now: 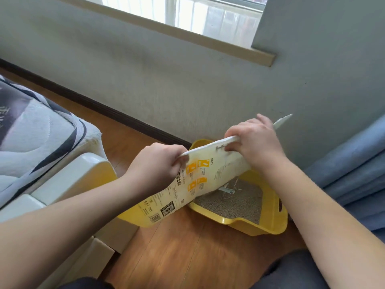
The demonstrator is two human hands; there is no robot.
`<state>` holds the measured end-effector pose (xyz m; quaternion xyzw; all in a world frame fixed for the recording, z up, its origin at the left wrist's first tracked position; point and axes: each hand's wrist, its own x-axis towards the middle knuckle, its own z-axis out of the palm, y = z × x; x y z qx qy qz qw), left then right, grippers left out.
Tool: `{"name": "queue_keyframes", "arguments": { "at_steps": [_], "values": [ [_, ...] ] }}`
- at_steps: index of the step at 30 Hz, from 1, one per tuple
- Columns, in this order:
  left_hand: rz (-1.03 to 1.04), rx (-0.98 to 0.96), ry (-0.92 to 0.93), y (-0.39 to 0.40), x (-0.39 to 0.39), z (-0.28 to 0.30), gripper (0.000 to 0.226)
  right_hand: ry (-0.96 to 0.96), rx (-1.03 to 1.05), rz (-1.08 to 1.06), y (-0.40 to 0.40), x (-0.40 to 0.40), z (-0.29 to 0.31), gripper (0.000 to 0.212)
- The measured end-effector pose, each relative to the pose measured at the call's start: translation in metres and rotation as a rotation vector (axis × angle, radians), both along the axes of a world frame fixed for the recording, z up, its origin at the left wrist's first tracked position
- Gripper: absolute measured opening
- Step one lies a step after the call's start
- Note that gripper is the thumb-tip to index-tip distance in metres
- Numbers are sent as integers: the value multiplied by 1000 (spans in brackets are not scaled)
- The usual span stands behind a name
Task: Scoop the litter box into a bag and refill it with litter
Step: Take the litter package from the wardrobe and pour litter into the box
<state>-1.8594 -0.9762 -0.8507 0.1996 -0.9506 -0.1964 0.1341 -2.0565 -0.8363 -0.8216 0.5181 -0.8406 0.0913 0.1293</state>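
From the head view I see my left hand (155, 163) gripping the top edge of the litter bag (208, 176), fingers curled round its left end, and my right hand (253, 142) pinching the same edge further right. The white and yellow bag hangs tilted, its lower end down to the left, held in front of and above the yellow litter box (268, 226). The box sits on the wooden floor (187, 251) against the grey wall (166, 90), with grey litter (235, 203) inside and a pale scoop (228, 191) lying on it. A mattress (31, 126) lies at left, blue fabric (354, 167) at right
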Motion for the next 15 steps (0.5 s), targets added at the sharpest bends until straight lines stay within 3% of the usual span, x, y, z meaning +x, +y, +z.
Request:
{"name": "queue_keyframes", "arguments": {
  "at_steps": [5,15],
  "values": [
    [7,30,-55,0,0,-2,22,13,1,-67,8,-11,5,11],
    [-4,36,-90,2,5,-8,12,183,-151,109,-4,30,17,12]
  ]
}}
